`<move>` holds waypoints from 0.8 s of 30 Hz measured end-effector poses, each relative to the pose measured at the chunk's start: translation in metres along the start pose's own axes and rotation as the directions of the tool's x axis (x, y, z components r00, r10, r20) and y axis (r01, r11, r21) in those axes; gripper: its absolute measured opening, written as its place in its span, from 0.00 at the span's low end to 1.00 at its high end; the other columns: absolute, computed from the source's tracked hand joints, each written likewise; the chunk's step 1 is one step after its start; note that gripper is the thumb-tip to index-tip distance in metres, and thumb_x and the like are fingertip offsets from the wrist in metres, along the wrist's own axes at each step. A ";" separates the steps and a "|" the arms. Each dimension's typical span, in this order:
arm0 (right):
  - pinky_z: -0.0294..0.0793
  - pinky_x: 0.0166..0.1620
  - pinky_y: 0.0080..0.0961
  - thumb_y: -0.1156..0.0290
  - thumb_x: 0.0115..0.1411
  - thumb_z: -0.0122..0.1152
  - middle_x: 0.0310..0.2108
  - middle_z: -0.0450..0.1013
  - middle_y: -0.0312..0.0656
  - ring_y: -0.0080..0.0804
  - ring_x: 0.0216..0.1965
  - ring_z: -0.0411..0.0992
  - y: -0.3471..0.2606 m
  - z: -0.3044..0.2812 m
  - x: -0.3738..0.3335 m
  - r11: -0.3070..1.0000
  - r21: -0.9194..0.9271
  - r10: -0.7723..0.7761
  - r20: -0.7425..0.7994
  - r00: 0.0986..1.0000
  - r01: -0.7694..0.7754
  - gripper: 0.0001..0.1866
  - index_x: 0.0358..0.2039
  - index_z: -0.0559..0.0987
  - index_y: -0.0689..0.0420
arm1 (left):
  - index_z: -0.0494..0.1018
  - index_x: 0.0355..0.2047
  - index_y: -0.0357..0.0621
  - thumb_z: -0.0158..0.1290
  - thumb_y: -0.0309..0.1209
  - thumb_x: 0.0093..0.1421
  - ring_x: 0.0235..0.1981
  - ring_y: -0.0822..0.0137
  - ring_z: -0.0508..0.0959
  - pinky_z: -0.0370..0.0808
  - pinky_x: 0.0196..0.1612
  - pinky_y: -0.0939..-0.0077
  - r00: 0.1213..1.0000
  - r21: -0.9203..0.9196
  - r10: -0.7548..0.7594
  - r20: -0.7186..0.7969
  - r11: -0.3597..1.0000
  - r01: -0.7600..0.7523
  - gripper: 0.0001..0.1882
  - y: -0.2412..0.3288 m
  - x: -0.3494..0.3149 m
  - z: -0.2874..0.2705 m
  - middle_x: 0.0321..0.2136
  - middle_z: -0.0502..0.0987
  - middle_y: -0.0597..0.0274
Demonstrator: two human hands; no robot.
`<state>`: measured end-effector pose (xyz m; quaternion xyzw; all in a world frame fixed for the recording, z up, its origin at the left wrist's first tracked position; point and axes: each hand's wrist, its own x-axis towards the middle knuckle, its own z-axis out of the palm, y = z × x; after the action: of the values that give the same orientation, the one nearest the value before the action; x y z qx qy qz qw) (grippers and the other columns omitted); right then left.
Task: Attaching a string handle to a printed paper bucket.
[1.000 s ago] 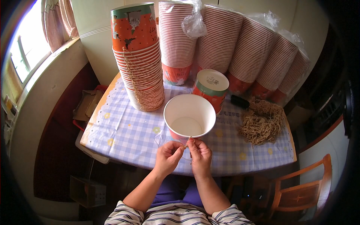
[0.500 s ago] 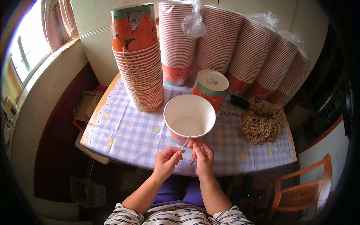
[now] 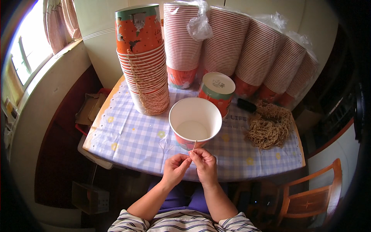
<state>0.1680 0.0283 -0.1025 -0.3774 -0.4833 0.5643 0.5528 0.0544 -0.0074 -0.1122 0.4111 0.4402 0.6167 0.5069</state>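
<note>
A white-lined paper bucket (image 3: 195,112) with a red outside stands upright on the table, close in front of my hands. From its near rim a thin twine cord (image 3: 194,145) runs down into my fingertips. My left hand (image 3: 176,168) pinches the cord, its thumb and forefinger pressed together. Touching it, my right hand (image 3: 205,164) pinches the cord too, at nearly the same spot. What lies between the fingertips is mostly hidden. Behind the bucket sits an upside-down red and green paper bucket (image 3: 218,85).
A tall stack of paper buckets (image 3: 143,77) with twine handles stands at left. Several plastic-wrapped bucket stacks (image 3: 226,38) line the back. A heap of twine cords (image 3: 268,129) lies at right beside a black object (image 3: 246,104). A wooden chair (image 3: 311,197) stands at lower right.
My right hand has moved left and now meets my left hand at the cord. The loose cord end that hung between the hands no longer shows.
</note>
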 end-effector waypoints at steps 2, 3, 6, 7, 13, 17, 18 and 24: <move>0.68 0.30 0.13 0.69 0.59 0.62 0.23 0.75 0.31 0.13 0.25 0.68 -0.001 0.003 0.002 1.000 0.006 -0.022 -0.027 0.999 0.022 0.08 0.32 0.80 0.61 | 0.77 0.33 0.36 0.55 0.28 0.61 0.24 0.82 0.69 0.64 0.26 0.87 1.000 0.012 0.021 0.000 1.000 -0.021 0.07 -0.007 0.000 -0.001 0.24 0.76 0.69; 0.68 0.30 0.13 0.69 0.60 0.62 0.23 0.75 0.31 0.13 0.25 0.68 -0.002 0.004 0.004 0.999 0.013 -0.043 -0.055 0.998 0.044 0.08 0.33 0.80 0.61 | 0.77 0.32 0.35 0.55 0.27 0.61 0.25 0.82 0.70 0.65 0.27 0.87 1.000 0.032 0.027 0.011 0.999 -0.028 0.06 -0.010 0.001 -0.002 0.25 0.76 0.68; 0.68 0.31 0.14 0.69 0.60 0.62 0.23 0.76 0.32 0.14 0.26 0.69 -0.009 0.003 0.010 0.999 -0.033 -0.040 -0.057 0.998 0.038 0.08 0.34 0.81 0.62 | 0.76 0.32 0.34 0.55 0.26 0.60 0.26 0.80 0.71 0.67 0.30 0.86 0.999 0.099 -0.038 0.033 0.995 0.035 0.06 -0.009 -0.001 -0.004 0.26 0.77 0.67; 0.68 0.31 0.14 0.69 0.60 0.62 0.23 0.76 0.32 0.14 0.26 0.69 -0.010 0.004 0.012 0.999 -0.033 -0.040 -0.056 0.998 0.039 0.08 0.34 0.81 0.62 | 0.76 0.31 0.34 0.54 0.26 0.60 0.27 0.80 0.72 0.68 0.31 0.85 0.994 0.147 -0.103 0.037 0.984 0.097 0.06 -0.007 -0.001 -0.005 0.27 0.78 0.66; 0.71 0.32 0.18 0.69 0.60 0.61 0.25 0.78 0.35 0.17 0.27 0.72 -0.016 0.005 0.016 0.980 -0.157 -0.139 -0.111 0.984 0.120 0.10 0.34 0.81 0.64 | 0.76 0.31 0.33 0.53 0.28 0.59 0.22 0.81 0.70 0.67 0.24 0.83 0.997 0.267 -0.058 0.059 0.963 0.040 0.08 -0.007 -0.005 -0.001 0.21 0.76 0.67; 0.73 0.34 0.19 0.69 0.60 0.61 0.25 0.78 0.37 0.19 0.27 0.73 -0.010 0.004 0.015 0.972 -0.190 -0.167 -0.131 0.977 0.141 0.10 0.33 0.81 0.64 | 0.76 0.31 0.33 0.53 0.28 0.60 0.22 0.81 0.69 0.66 0.24 0.83 0.995 0.314 -0.062 0.082 0.949 0.033 0.08 -0.004 -0.004 -0.001 0.20 0.76 0.68; 0.73 0.34 0.19 0.69 0.61 0.61 0.25 0.78 0.37 0.19 0.28 0.74 -0.007 0.003 0.015 0.980 -0.160 -0.146 -0.149 0.978 0.122 0.10 0.33 0.81 0.64 | 0.76 0.31 0.33 0.53 0.28 0.60 0.22 0.81 0.69 0.66 0.24 0.83 0.994 0.293 -0.073 0.082 0.955 0.046 0.08 -0.003 -0.003 0.000 0.20 0.75 0.68; 0.73 0.36 0.19 0.69 0.62 0.59 0.26 0.78 0.38 0.20 0.30 0.74 -0.005 0.005 0.011 0.993 -0.023 -0.120 -0.136 0.983 0.117 0.09 0.34 0.80 0.63 | 0.76 0.31 0.33 0.54 0.29 0.60 0.22 0.80 0.70 0.67 0.24 0.83 0.994 0.308 -0.082 0.078 0.950 0.055 0.09 0.000 -0.003 0.003 0.20 0.75 0.67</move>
<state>0.1637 0.0382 -0.0956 -0.3901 -0.4699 0.4994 0.6145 0.0579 -0.0099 -0.1120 0.4961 0.5209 0.5043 0.4778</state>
